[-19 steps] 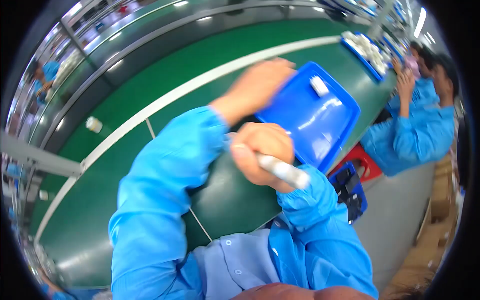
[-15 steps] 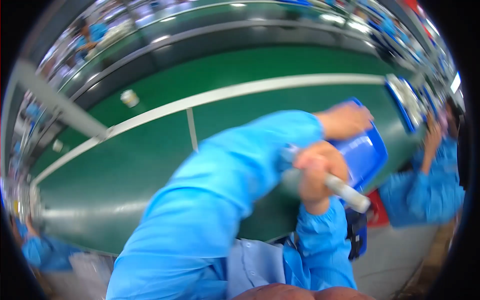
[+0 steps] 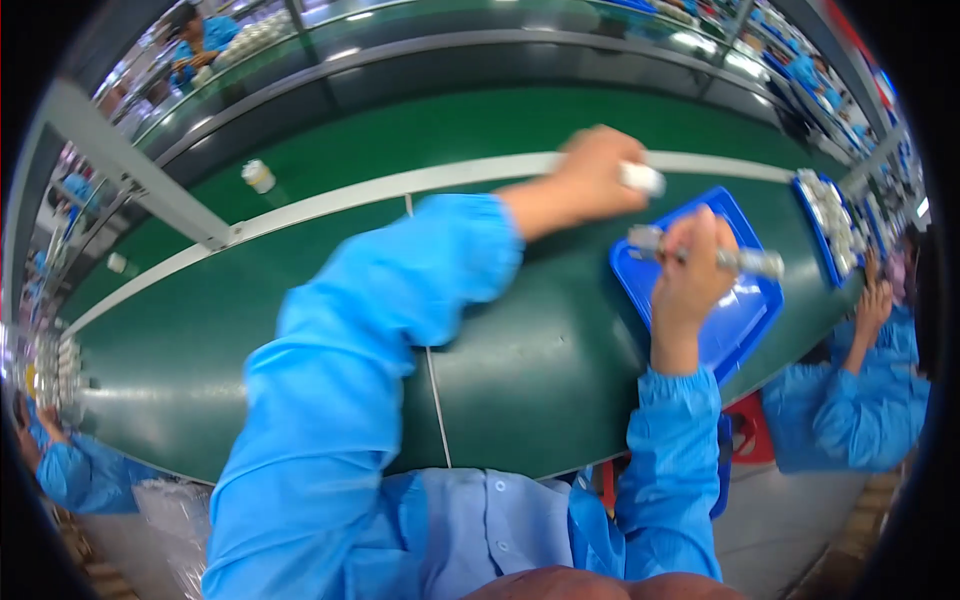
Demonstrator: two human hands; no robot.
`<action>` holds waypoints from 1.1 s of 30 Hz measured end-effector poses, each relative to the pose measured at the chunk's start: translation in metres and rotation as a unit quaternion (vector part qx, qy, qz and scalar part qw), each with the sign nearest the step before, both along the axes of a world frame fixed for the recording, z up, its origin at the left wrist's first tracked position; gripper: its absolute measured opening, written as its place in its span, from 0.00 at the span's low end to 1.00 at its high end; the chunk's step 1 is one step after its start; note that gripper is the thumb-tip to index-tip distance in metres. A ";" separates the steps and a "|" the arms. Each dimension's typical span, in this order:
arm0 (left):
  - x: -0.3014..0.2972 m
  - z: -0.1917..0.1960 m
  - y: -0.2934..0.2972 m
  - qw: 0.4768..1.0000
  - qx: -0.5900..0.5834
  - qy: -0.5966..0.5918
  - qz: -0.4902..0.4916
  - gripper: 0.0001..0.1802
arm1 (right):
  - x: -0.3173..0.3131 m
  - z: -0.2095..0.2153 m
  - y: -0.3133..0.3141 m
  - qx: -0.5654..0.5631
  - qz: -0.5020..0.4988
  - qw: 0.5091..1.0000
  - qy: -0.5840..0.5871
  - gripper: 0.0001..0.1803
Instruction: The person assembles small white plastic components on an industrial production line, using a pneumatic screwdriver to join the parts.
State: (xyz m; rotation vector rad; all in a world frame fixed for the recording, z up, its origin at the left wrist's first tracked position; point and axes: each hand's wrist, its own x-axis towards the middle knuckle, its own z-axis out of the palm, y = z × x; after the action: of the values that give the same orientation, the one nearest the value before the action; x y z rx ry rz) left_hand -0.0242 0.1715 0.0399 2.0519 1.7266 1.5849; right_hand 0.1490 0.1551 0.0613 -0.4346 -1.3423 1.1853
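My left hand (image 3: 592,178) is closed on a small white cylindrical piece (image 3: 645,181), whose rounded end shows beyond the fingers. It hovers near the white rail, to the upper left of a blue tray (image 3: 640,285). Above that tray is my right hand (image 3: 692,265), wrapped round a grey rod-shaped tool (image 3: 757,262). The tool lies nearly level, with one end out on each side of the fist. Motion blur hides its exact kind.
A white rail (image 3: 350,194) divides the green work surface (image 3: 530,385) from the green strip behind, where a white cylindrical piece (image 3: 258,176) stands. At right, another blue tray (image 3: 822,232) holds several white pieces beside a co-worker (image 3: 845,400). Another co-worker (image 3: 85,470) sits left.
My left hand has left the blue tray, moving up and left, and the white piece now shows in it. My right hand has risen over the tray, with the tool turned closer to level.
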 end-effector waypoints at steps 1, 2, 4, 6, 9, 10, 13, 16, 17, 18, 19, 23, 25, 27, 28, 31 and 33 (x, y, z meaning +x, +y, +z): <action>-0.023 0.008 -0.031 0.998 -0.054 0.024 0.009 0.21 | -0.007 0.000 0.005 -0.001 -0.002 1.000 -0.007 0.19; -0.036 0.012 -0.064 0.997 -0.076 0.014 0.021 0.20 | -0.014 0.003 0.009 -0.006 0.008 1.000 -0.029 0.19; -0.049 0.004 -0.121 0.991 -0.133 0.030 -0.011 0.19 | -0.023 0.002 0.002 -0.015 0.011 0.998 -0.057 0.20; -0.046 -0.006 -0.167 0.984 -0.142 0.105 -0.023 0.21 | -0.033 0.000 -0.011 -0.022 0.078 0.992 -0.093 0.20; -0.029 -0.018 -0.200 0.982 -0.174 0.055 -0.050 0.23 | -0.034 0.000 -0.047 -0.003 0.129 0.984 -0.119 0.20; -0.026 -0.022 -0.200 0.987 -0.145 0.037 -0.058 0.25 | -0.034 -0.003 -0.055 -0.001 0.145 0.982 -0.118 0.20; -0.021 -0.034 -0.193 0.991 -0.119 -0.009 -0.054 0.26 | -0.034 -0.011 -0.065 0.067 0.149 0.978 -0.130 0.19; -0.013 -0.042 -0.184 0.992 -0.116 -0.033 -0.045 0.27 | -0.032 -0.013 -0.067 0.075 0.138 0.978 -0.134 0.19; -0.010 -0.044 -0.182 0.994 -0.099 -0.026 -0.043 0.27 | -0.031 -0.015 -0.068 0.074 0.127 0.979 -0.138 0.19; -0.008 -0.045 -0.181 0.994 -0.100 -0.028 -0.045 0.27 | -0.030 -0.017 -0.067 0.073 0.126 0.979 -0.140 0.19; -0.005 -0.045 -0.180 0.993 -0.109 -0.035 -0.037 0.26 | -0.029 -0.018 -0.067 0.073 0.119 0.979 -0.149 0.19; -0.001 -0.046 -0.182 0.990 -0.133 -0.053 -0.004 0.26 | -0.029 -0.022 -0.065 0.072 0.117 0.976 -0.169 0.20; -0.001 -0.047 -0.182 0.990 -0.130 -0.052 0.003 0.26 | -0.029 -0.024 -0.064 0.069 0.118 0.974 -0.179 0.20; 0.000 -0.048 -0.182 0.990 -0.128 -0.049 0.004 0.27 | -0.029 -0.025 -0.064 0.064 0.113 0.974 -0.188 0.20; 0.000 -0.048 -0.182 0.990 -0.131 -0.045 0.006 0.27 | -0.030 -0.026 -0.064 0.061 0.112 0.973 -0.193 0.21; 0.001 -0.047 -0.183 0.990 -0.127 -0.060 0.011 0.27 | -0.033 -0.025 -0.064 0.025 0.114 0.975 -0.188 0.21; 0.004 -0.045 -0.182 0.989 -0.120 -0.080 0.012 0.27 | -0.031 -0.025 -0.064 -0.007 0.115 0.977 -0.180 0.21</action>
State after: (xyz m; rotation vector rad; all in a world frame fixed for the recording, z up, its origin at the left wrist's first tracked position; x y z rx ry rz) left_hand -0.0200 -0.0110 -0.0054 1.7501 1.7912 1.4228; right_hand 0.1177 0.0911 0.0364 -0.5327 -1.7343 1.3502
